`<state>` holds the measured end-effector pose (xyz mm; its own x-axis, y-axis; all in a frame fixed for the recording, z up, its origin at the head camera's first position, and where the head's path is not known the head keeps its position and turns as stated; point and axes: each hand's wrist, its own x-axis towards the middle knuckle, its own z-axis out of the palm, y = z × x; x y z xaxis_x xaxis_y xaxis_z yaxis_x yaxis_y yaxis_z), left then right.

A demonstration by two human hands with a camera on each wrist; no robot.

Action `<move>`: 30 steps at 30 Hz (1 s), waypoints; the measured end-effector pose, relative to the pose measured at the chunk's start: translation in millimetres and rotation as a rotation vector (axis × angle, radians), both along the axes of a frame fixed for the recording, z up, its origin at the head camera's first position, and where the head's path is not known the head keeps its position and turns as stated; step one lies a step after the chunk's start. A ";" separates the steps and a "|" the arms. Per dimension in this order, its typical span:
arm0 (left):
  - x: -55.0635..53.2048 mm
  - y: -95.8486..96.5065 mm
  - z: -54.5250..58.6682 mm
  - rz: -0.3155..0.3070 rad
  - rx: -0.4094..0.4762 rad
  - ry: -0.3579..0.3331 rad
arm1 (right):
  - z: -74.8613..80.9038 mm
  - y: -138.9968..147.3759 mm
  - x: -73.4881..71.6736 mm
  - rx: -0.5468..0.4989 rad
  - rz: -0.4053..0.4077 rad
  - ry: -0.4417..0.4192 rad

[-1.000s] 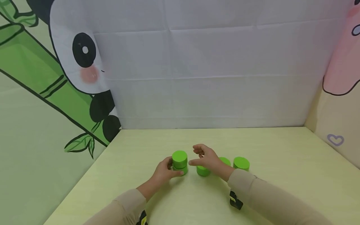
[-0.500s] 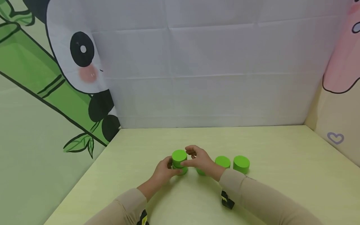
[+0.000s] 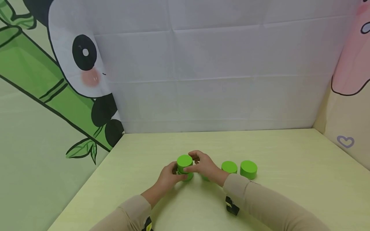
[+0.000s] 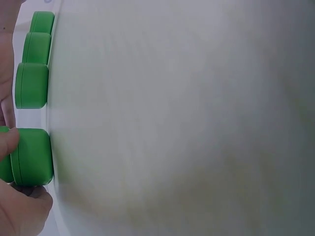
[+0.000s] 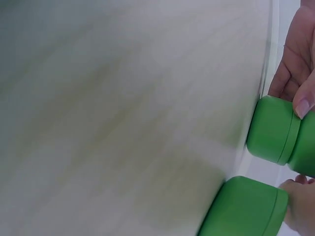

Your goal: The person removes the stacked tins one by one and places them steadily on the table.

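Observation:
Two round green lidded jars stand stacked. My left hand (image 3: 168, 175) holds the lower jar (image 3: 189, 176) from the left, thumb across its front and fingers behind. From the right, my right hand (image 3: 206, 165) grips the upper jar (image 3: 184, 160), its thumb over the front and its fingers at the far side. In the right wrist view the left thumb lies by the seam of the lower jar (image 5: 273, 130), with the upper jar (image 5: 305, 147) flush on it. The left wrist view shows the lower jar (image 4: 35, 157) on the table, and the upper one mostly cut off.
Three more green jars stand in a row right of the stack. The nearest jar (image 3: 204, 177) is mostly hidden behind the right hand; a middle jar (image 3: 229, 166) and a far-right jar (image 3: 248, 169) follow. A white cloth backdrop (image 3: 214, 80) rises behind the pale table (image 3: 283, 192).
My right hand has moved left from beside the stack to take hold of the upper jar, uncovering the middle loose jar. The left hand and the stack have stayed in place.

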<state>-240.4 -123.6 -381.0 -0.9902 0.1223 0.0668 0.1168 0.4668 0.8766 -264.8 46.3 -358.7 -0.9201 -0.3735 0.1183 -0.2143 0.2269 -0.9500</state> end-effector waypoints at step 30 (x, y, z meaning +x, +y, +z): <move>-0.2 0.7 0.4 -0.013 0.024 -0.008 | -0.4 0.7 -2.3 0.024 -0.005 0.019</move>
<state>-240.6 -123.0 -380.6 -0.9891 0.1335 0.0624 0.1160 0.4442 0.8884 -267.1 46.9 -359.1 -0.9195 -0.3722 0.1268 -0.2312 0.2509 -0.9400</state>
